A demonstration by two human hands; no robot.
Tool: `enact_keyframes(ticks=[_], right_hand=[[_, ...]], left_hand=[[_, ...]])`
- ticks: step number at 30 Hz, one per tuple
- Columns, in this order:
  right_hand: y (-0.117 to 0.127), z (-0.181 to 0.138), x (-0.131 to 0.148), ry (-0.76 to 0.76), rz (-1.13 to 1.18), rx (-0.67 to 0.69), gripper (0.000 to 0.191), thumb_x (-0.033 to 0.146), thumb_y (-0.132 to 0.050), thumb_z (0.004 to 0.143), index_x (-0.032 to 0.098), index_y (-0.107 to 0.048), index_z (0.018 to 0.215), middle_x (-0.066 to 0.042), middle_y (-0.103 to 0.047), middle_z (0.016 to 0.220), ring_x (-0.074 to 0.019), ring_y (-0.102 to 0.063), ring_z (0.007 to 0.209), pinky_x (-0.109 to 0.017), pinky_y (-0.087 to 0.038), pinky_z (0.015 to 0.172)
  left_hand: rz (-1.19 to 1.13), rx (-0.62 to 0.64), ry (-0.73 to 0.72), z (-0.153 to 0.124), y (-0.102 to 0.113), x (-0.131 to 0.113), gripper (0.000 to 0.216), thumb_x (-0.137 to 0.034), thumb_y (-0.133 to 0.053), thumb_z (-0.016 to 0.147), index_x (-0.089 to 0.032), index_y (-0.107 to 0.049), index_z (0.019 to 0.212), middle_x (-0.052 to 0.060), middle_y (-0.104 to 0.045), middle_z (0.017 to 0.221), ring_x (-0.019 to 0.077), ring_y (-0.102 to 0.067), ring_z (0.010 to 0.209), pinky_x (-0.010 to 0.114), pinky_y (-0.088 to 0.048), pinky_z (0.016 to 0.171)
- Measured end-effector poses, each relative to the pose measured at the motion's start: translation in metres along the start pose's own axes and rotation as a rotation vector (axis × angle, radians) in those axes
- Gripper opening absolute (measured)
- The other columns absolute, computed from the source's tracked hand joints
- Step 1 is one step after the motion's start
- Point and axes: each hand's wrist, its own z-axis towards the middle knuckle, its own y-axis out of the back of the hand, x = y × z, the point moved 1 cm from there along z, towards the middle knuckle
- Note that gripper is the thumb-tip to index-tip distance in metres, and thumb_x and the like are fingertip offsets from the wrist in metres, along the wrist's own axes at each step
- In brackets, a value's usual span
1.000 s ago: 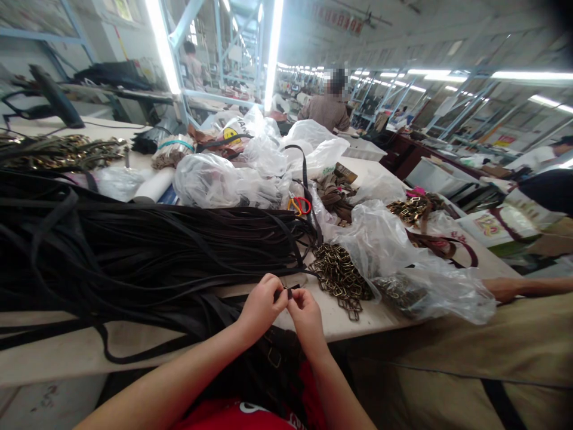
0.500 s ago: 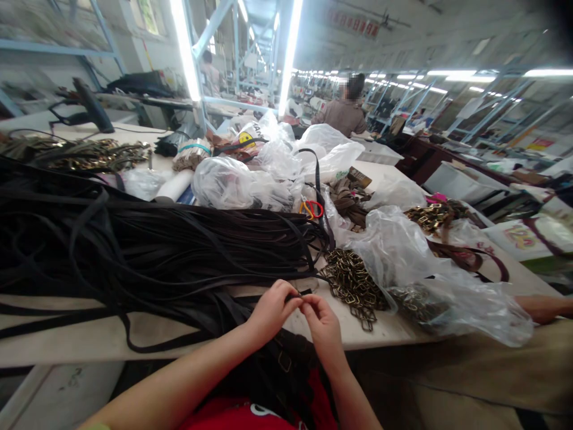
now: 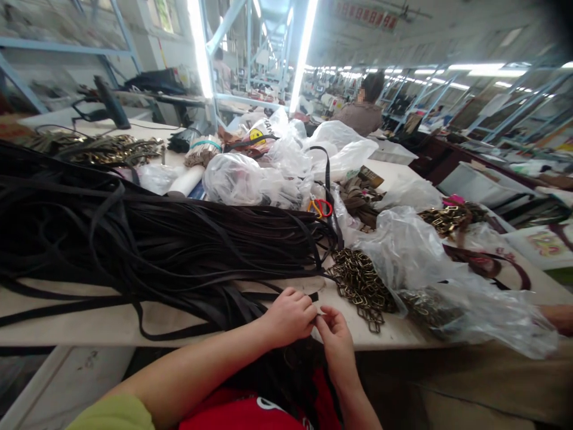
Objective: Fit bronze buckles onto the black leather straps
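Note:
My left hand (image 3: pixel 290 316) and my right hand (image 3: pixel 336 339) meet at the near edge of the table, fingers pinched together on the end of a thin black strap (image 3: pixel 313 297). What sits between the fingertips is too small to make out. The strap runs back into a big heap of black straps (image 3: pixel 147 239) covering the left half of the table (image 3: pixel 89 322). Just right of my hands lies a pile of brass metal buckles (image 3: pixel 358 283), partly under a clear plastic bag (image 3: pixel 430 269).
Several plastic bags (image 3: pixel 250 179) and red-handled scissors (image 3: pixel 320 207) lie further back. More brass hardware (image 3: pixel 107 149) sits at the far left and far right (image 3: pixel 447 218). A person (image 3: pixel 362 110) works in the distance. Another person's hand (image 3: pixel 557 316) rests at the right edge.
The view has swung left and down, so my hands sit lower in the picture. They stay pinched together on the strap end, now closer to the table edge.

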Motion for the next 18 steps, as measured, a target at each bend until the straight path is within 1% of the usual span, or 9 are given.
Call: enact_keyframes(ticks=[2,5,7,9,10,11,13,15,18], right_hand=[[0.008,0.004,-0.005,0.039,-0.078,-0.064,0.03,0.035,-0.061,0.068,0.019,-0.052,0.093,0.001,-0.054,0.072,-0.0169,-0.053,0.069,-0.029,-0.043,0.067],[0.022,0.013,-0.005,0.112,-0.222,-0.054,0.024,0.035,-0.057,0.07,0.018,-0.054,0.088,-0.003,-0.057,0.076,-0.0206,-0.054,0.073,-0.033,-0.043,0.07],[0.024,0.019,0.004,0.261,-0.387,-0.105,0.025,0.034,-0.052,0.074,0.017,-0.056,0.091,-0.008,-0.058,0.087,-0.024,-0.054,0.083,-0.037,-0.041,0.078],[0.017,0.023,0.019,0.47,-0.562,-0.152,0.03,0.033,-0.047,0.078,0.016,-0.056,0.101,-0.012,-0.056,0.1,-0.0259,-0.05,0.095,-0.04,-0.037,0.084],[0.009,0.024,0.026,0.566,-0.64,-0.121,0.031,0.03,-0.046,0.08,0.016,-0.055,0.105,-0.013,-0.054,0.105,-0.0259,-0.048,0.099,-0.04,-0.035,0.087],[0.0,0.025,0.033,0.645,-0.715,-0.045,0.03,0.027,-0.045,0.081,0.018,-0.055,0.107,-0.012,-0.054,0.108,-0.0253,-0.047,0.101,-0.04,-0.034,0.089],[-0.02,0.024,0.041,0.736,-0.871,0.148,0.025,0.021,-0.045,0.081,0.021,-0.059,0.103,-0.009,-0.058,0.103,-0.0234,-0.05,0.096,-0.038,-0.032,0.088],[-0.034,0.022,0.041,0.747,-1.01,0.266,0.02,0.018,-0.046,0.082,0.022,-0.063,0.09,-0.007,-0.062,0.089,-0.0215,-0.052,0.085,-0.035,-0.034,0.08],[-0.036,0.015,0.03,0.702,-1.152,0.275,0.021,0.021,-0.045,0.084,0.02,-0.063,0.075,-0.005,-0.059,0.075,-0.019,-0.051,0.075,-0.03,-0.033,0.067]], left_hand=[[-0.013,0.025,0.011,0.0,0.0,0.005,0.013,-0.029,-0.058,0.073,-0.017,-0.055,0.079,0.005,-0.059,0.08,0.0209,-0.054,0.081,0.034,-0.037,0.075],[-0.082,0.068,0.063,-0.001,0.0,0.023,0.025,-0.035,-0.062,0.07,-0.019,-0.056,0.089,0.005,-0.059,0.089,0.0218,-0.055,0.085,0.032,-0.038,0.075],[-0.083,0.079,0.175,-0.001,-0.001,0.037,0.037,-0.039,-0.062,0.07,-0.019,-0.054,0.1,0.008,-0.059,0.096,0.0239,-0.055,0.088,0.033,-0.039,0.074],[-0.038,0.093,0.276,-0.003,-0.004,0.048,0.031,-0.036,-0.059,0.074,-0.017,-0.056,0.098,0.01,-0.059,0.092,0.026,-0.055,0.086,0.035,-0.04,0.071],[-0.017,0.106,0.291,-0.005,-0.005,0.05,0.022,-0.031,-0.056,0.076,-0.017,-0.058,0.092,0.01,-0.059,0.088,0.026,-0.056,0.084,0.035,-0.04,0.07],[-0.001,0.122,0.283,-0.007,-0.006,0.05,0.015,-0.027,-0.053,0.077,-0.016,-0.059,0.086,0.009,-0.059,0.084,0.0254,-0.056,0.081,0.035,-0.04,0.069],[0.001,0.174,0.236,-0.013,-0.005,0.049,0.011,-0.023,-0.051,0.078,-0.017,-0.06,0.08,0.008,-0.059,0.08,0.0236,-0.057,0.079,0.034,-0.04,0.069],[-0.039,0.252,0.178,-0.019,0.0,0.049,0.014,-0.028,-0.051,0.078,-0.018,-0.061,0.083,0.006,-0.059,0.082,0.0214,-0.057,0.078,0.031,-0.042,0.069],[-0.039,0.278,0.162,-0.021,0.011,0.054,0.021,-0.03,-0.05,0.079,-0.02,-0.06,0.094,0.005,-0.058,0.09,0.0196,-0.056,0.084,0.029,-0.043,0.072]])
